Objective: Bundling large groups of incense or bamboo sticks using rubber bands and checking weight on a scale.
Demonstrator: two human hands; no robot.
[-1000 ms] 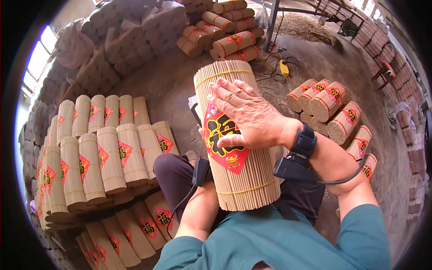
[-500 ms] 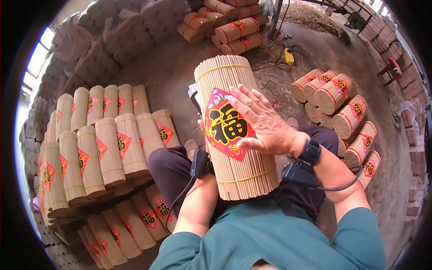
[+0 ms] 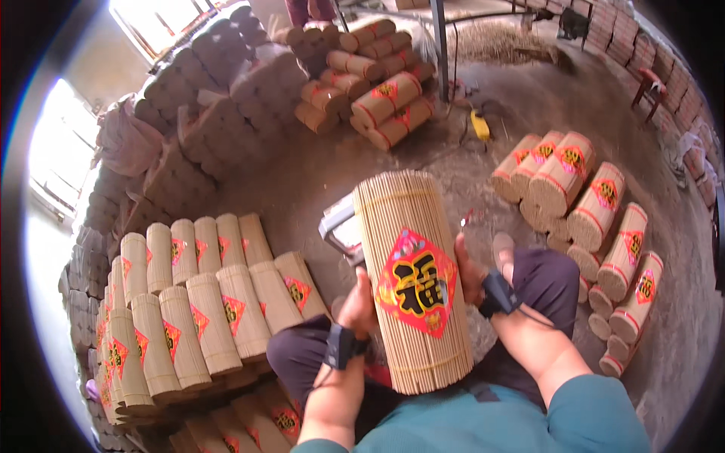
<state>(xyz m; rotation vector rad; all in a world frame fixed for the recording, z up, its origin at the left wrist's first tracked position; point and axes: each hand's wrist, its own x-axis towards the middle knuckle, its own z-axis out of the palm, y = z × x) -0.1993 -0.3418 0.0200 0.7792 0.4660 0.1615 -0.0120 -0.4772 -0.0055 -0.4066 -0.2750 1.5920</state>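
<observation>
Upright in front of me is a thick round bundle of thin tan sticks (image 3: 381,219), bound by a yellow band near each end. A red diamond-shaped label (image 3: 430,260) with black-and-yellow lettering lies across its front. My left hand (image 3: 361,306) grips the bundle's left side, its fingers partly hidden behind. Against the opposite side, my right hand (image 3: 470,272) is wrapped round the bundle, with most of its fingers out of sight. Beyond the bundle's upper left shows a grey frame with a white surface (image 3: 343,230), partly covered.
Similar labelled bundles (image 3: 208,313) stand stacked in rows on the left. Red-banded bundles (image 3: 560,174) lie piled at the right, with another pile (image 3: 385,94) at the back. A yellow power strip (image 3: 480,126) lies on the floor near a metal post (image 3: 440,53). A red stool (image 3: 649,90) stands far right.
My right hand has left the label's face and now holds the bundle's right side. The bundle sits lower and further right in view; the head view has tilted up.
</observation>
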